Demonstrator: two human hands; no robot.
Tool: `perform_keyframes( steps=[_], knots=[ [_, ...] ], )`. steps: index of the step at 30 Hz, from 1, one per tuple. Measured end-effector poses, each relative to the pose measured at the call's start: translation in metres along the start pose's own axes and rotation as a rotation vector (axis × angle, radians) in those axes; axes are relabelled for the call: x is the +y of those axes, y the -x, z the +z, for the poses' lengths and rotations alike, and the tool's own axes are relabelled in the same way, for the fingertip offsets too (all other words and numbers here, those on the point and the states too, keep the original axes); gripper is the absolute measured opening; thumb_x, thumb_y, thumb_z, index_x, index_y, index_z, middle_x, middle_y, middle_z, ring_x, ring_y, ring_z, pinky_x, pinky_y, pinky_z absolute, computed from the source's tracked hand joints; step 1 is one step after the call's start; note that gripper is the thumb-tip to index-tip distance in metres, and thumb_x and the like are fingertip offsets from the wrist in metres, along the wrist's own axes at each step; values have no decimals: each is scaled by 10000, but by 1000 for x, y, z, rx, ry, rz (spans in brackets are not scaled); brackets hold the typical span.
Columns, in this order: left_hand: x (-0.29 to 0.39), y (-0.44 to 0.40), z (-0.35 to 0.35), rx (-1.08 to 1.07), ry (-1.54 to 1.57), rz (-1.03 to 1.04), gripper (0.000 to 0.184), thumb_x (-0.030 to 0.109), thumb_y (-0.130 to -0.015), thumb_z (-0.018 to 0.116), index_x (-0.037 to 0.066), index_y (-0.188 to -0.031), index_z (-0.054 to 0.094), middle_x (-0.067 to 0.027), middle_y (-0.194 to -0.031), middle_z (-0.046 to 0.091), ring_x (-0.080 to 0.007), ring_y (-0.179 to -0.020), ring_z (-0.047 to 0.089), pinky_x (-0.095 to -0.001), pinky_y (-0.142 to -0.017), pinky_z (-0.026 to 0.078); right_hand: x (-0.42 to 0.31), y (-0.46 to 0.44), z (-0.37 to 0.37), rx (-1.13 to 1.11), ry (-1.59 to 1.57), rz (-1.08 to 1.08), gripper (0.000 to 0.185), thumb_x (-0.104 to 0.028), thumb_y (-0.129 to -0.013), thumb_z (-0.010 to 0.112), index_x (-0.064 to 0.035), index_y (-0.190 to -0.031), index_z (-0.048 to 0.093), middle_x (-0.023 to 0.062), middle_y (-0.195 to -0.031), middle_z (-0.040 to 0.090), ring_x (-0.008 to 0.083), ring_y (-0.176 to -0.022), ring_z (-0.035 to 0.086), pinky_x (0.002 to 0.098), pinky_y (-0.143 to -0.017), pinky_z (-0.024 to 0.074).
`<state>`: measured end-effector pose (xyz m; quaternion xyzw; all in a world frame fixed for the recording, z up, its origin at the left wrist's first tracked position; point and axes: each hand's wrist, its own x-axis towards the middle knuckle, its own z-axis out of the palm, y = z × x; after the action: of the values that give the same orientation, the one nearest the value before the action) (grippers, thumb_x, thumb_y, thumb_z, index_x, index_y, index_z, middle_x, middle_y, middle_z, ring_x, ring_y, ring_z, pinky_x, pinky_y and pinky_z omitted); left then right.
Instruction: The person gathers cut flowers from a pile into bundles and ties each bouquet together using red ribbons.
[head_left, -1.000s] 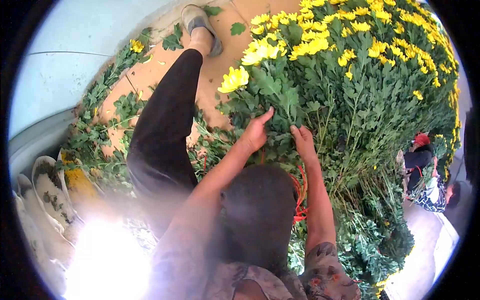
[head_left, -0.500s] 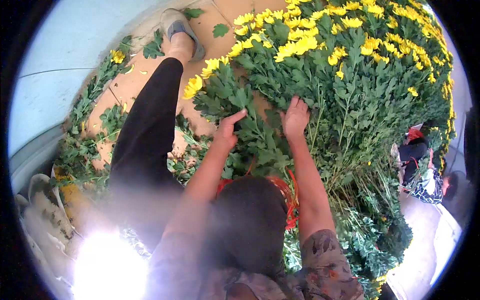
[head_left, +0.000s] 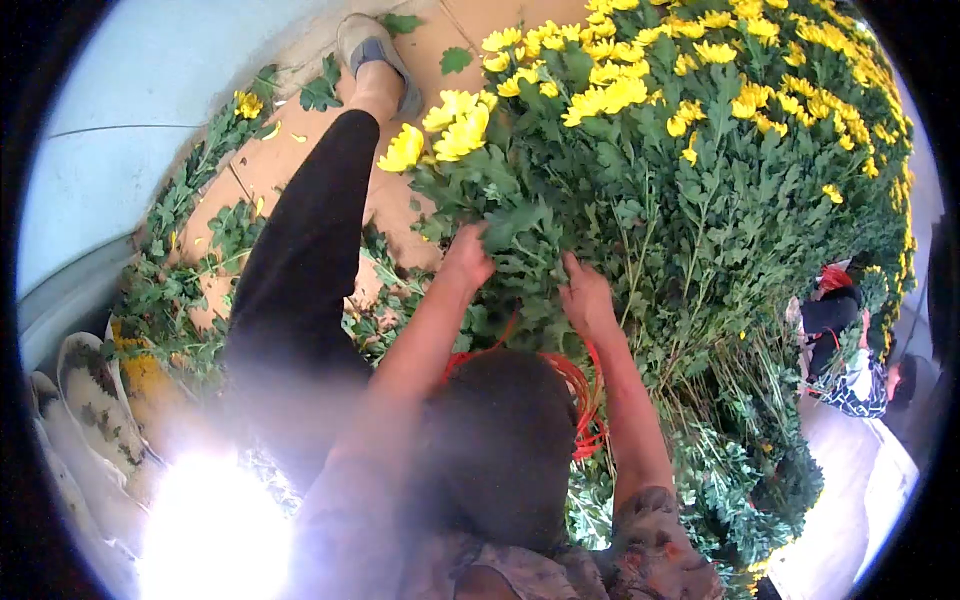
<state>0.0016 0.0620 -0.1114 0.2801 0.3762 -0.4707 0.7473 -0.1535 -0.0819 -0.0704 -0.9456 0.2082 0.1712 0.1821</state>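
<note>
Clasping leafy yellow chrysanthemum stems (head_left: 522,235) in the head view, the left hand (head_left: 468,258) is curled around them; whether the right hand (head_left: 588,297) pinches any cannot be told. The stems lie between the hands, left of the chrysanthemum heap (head_left: 700,220). They should handle light and springy, best held low, below the fragile blooms (head_left: 462,135).

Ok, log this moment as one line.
left hand: at yellow-flowered bunch, grip hidden | right hand: at bunch's lower leaves | red strands: beside knee | flower heap: right of bunch
</note>
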Motion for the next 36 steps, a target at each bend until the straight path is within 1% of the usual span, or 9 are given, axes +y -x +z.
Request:
perform_keyframes(
  steps=[7,11,14,15,16,22,24,28,36],
  knots=[
    [21,37,40,-90,-192,-17,333,132,-796,659,38,-1110,599,-94,-1071,626,-252,-979,588,-420,-886,465,-19,-6,-43,66,-592,95,450,-173,-841,609,12,-1236,498,145,-535,482,292,-507,487,377,-520,399],
    [33,67,77,-270,-385,25,358,115,-784,683,43,-1125,599,-95,-1084,626,-242,-1011,576,-387,-890,467,-20,3,-62,128,-677,112,425,-223,-867,592,11,-1214,518,158,-631,540,253,-583,527,363,-569,426],
    [32,71,81,-366,-552,182,366,69,-760,698,15,-1109,600,-83,-1068,629,-214,-1006,571,-376,-896,465,-56,15,-112,20,-988,198,358,-230,-911,557,17,-1170,539,-2,-798,603,98,-701,475,274,-690,430],
    [32,41,54,-557,-894,492,388,60,-758,690,14,-1128,583,-80,-1072,626,-208,-1005,568,-374,-898,460,-53,15,-113,-107,-914,244,352,-243,-909,564,11,-1153,552,11,-842,599,101,-762,489,273,-732,428],
    [36,70,74,-475,-765,332,400,41,-757,672,19,-1142,568,-76,-1067,625,-211,-990,573,-373,-886,467,-49,14,-109,-234,-839,289,347,-256,-907,570,5,-1135,564,25,-885,596,104,-822,502,272,-774,426],
    [24,128,96,-227,-350,342,342,22,-780,655,40,-1110,568,-65,-1016,624,-226,-908,599,-384,-804,506,-83,41,-89,616,-206,-45,784,-339,-745,747,-16,-1343,357,142,-941,643,332,-902,608,387,-824,464],
    [33,146,101,-272,-313,335,390,46,-784,681,42,-1152,549,-74,-1055,619,-228,-931,598,-385,-830,493,-97,49,-96,107,-623,256,690,-301,-763,735,-30,-1312,418,129,-1018,634,314,-961,601,377,-861,452],
    [69,209,122,-549,-444,277,461,76,-773,717,30,-1194,536,-70,-1102,615,-212,-993,591,-375,-908,468,-115,71,-152,-61,-1106,35,465,-235,-843,645,-11,-1227,509,154,-1059,636,293,-978,604,359,-854,451],
    [70,155,68,-172,-572,133,397,62,-835,613,34,-1215,503,-99,-1111,584,-275,-1020,570,-435,-899,470,-109,45,-67,-131,-654,-67,538,-458,-861,602,62,-971,518,281,-887,597,428,-853,581,450,-756,447]
  ],
)
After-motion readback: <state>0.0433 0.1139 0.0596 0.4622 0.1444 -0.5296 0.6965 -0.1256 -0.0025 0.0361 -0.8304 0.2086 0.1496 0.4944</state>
